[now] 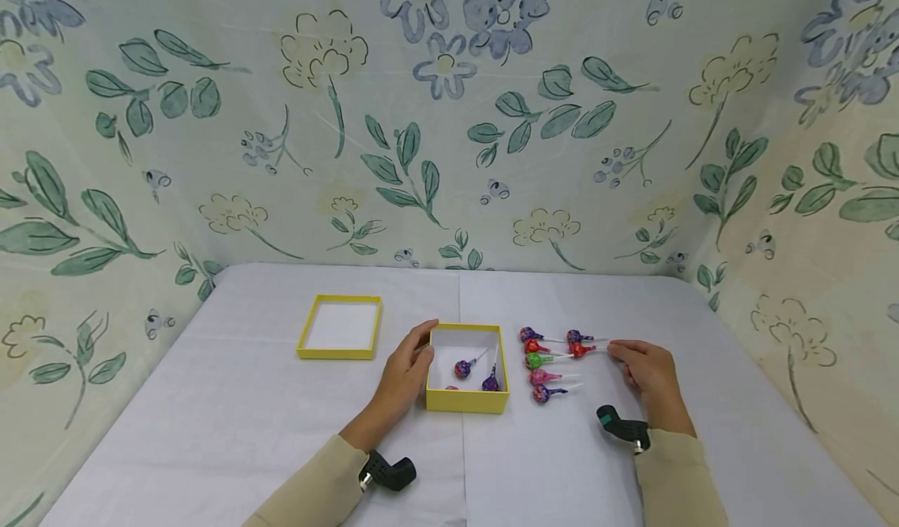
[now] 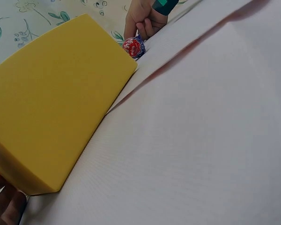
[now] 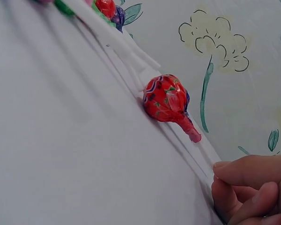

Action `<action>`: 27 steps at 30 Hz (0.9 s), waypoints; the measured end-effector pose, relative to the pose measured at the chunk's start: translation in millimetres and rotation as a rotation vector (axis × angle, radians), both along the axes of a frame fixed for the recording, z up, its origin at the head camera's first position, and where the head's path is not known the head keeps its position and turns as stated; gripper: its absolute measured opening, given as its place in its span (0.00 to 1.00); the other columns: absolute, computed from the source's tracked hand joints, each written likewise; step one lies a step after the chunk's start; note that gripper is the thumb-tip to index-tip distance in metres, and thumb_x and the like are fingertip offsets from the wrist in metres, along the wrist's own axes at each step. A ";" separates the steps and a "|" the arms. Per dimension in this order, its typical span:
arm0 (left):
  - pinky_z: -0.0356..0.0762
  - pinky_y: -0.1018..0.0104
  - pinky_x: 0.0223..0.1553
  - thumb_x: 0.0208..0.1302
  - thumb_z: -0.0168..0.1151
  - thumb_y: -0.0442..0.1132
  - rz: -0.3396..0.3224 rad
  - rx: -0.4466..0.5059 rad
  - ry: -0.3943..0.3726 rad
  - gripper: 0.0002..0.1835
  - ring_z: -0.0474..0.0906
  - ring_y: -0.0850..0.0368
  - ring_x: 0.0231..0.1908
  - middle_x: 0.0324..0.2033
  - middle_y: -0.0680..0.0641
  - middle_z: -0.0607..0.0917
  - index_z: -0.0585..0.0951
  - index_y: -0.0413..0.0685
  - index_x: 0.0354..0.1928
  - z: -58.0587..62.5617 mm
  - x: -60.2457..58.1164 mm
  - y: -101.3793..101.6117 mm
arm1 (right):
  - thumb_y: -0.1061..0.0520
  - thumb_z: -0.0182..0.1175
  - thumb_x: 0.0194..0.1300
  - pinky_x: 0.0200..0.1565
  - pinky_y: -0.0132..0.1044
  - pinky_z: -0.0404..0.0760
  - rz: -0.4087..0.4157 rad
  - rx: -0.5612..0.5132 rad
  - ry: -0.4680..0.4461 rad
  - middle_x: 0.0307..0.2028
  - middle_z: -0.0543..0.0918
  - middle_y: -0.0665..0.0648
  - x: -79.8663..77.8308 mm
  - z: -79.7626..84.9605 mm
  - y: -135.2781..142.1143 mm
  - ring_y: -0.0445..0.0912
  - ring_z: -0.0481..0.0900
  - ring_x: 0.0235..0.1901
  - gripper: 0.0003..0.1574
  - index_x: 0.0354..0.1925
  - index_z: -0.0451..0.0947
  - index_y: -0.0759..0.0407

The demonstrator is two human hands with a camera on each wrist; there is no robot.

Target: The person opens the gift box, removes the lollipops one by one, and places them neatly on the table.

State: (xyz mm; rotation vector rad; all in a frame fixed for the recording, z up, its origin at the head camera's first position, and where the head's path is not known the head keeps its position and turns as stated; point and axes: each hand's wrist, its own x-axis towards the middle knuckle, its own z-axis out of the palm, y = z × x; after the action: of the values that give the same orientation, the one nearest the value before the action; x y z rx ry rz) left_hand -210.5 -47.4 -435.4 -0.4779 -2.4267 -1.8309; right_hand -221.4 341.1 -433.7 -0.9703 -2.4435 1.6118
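My left hand (image 1: 403,369) holds the left wall of an open yellow box (image 1: 467,402) with a white inside. In the box lie two purple-wrapped lollipops (image 1: 463,368), and a bit of pink shows behind the front wall. To the right, my right hand (image 1: 648,367) pinches the white stick of a red lollipop (image 3: 166,99) between thumb and index finger. That lollipop lies on or just above the cloth, below a purple lollipop (image 1: 576,336). Left of these two, a column of lollipops runs toward me: purple, red, green (image 1: 538,361), pink (image 1: 541,377) and purple, sticks pointing right.
A yellow-rimmed lid (image 1: 339,354) lies inside-up on the white cloth (image 1: 232,402), left of the box. Floral fabric (image 1: 449,144) hangs behind the table and at both sides. A black device is strapped to each wrist.
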 end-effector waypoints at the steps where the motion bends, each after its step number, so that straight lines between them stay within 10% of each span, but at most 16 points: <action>1: 0.66 0.52 0.65 0.75 0.44 0.35 0.003 0.003 0.002 0.23 0.65 0.49 0.66 0.68 0.45 0.67 0.66 0.55 0.69 -4.7 -3.0 0.3 | 0.48 0.61 0.66 0.22 0.31 0.71 -0.004 0.003 -0.004 0.36 0.75 0.53 0.1 0.6 -0.5 0.39 0.68 0.21 0.26 0.58 0.77 0.59; 14: 0.66 0.55 0.65 0.74 0.46 0.39 0.016 0.007 0.017 0.23 0.65 0.56 0.66 0.67 0.55 0.68 0.66 0.70 0.67 -24.1 -13.6 0.6 | 0.51 0.62 0.65 0.21 0.30 0.72 -0.029 0.034 -0.009 0.37 0.75 0.55 0.0 1.4 -4.2 0.41 0.70 0.22 0.24 0.55 0.78 0.61; 27: 0.66 0.56 0.65 0.74 0.46 0.39 0.007 0.004 -0.003 0.24 0.65 0.57 0.66 0.67 0.55 0.67 0.66 0.58 0.70 -24.1 -14.2 0.2 | 0.53 0.63 0.65 0.21 0.31 0.72 -0.045 0.032 -0.017 0.41 0.74 0.57 -3.0 0.6 -5.6 0.41 0.69 0.22 0.22 0.54 0.78 0.61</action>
State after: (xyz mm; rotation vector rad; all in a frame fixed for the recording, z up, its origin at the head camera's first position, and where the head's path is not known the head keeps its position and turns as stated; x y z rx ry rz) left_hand -224.7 -47.2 -459.5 -0.4664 -2.4226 -1.8351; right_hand -224.4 335.5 -433.1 -1.0307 -2.4318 1.5529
